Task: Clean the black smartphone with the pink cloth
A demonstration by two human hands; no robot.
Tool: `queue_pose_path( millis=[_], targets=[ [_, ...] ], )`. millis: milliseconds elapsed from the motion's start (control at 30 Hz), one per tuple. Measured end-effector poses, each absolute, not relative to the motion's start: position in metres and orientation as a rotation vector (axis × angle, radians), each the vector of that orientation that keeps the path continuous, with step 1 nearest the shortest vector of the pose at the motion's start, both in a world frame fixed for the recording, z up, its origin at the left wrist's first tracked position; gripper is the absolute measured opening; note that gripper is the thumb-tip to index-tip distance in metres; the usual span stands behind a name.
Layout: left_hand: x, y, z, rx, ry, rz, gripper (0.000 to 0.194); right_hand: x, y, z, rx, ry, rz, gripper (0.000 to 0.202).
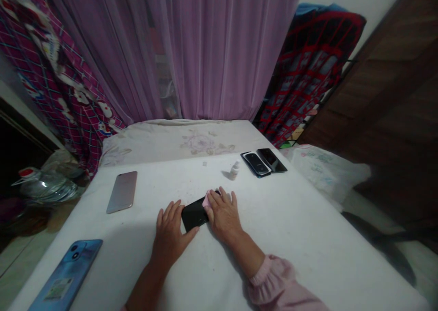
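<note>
A black smartphone (194, 215) lies flat on the white-covered table in front of me. My left hand (172, 231) holds its left end, with the thumb along the near edge and the fingers at the far left corner. Over the phone's right end, my right hand (223, 214) presses a small pink cloth (205, 200) against the surface. The hand hides most of the cloth and that end of the phone. Just beyond the right hand stands a small white spray bottle (234, 170).
A rose-gold phone (122, 192) and a blue phone (66, 274) lie on the left of the table (294, 247). At the back right are a dark blue phone with a lighter-rimmed back (256, 164) and a black phone (273, 160). Purple curtains (219, 50) hang behind.
</note>
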State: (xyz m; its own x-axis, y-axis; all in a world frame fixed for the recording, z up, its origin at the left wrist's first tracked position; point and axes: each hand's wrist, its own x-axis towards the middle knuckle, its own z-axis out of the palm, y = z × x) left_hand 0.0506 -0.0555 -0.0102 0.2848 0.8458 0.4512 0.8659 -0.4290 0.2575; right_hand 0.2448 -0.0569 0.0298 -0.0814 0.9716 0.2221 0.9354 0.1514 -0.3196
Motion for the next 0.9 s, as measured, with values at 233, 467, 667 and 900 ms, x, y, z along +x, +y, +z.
queue_pose_path(
  millis=[233, 467, 667, 900],
  targets=[
    [0.05, -0.055, -0.011, -2.476, -1.609, -0.842, 0.052, 0.219, -0.067, 0.036, -1.639, -2.196, 0.269, 0.048],
    [0.051, -0.056, -0.007, -2.495, -1.654, -0.837, 0.055, 0.252, -0.062, 0.034, -1.846, -2.062, 0.176, 0.045],
    [0.052, -0.058, -0.005, -2.504, -1.719, -0.793, 0.058, 0.263, -0.06, 0.026, -1.876, -2.033, 0.104, 0.045],
    [0.053, -0.059, -0.006, -2.493, -1.72, -0.798, 0.054, 0.231, -0.077, 0.031, -1.633, -2.237, 0.198, 0.045]
  ],
)
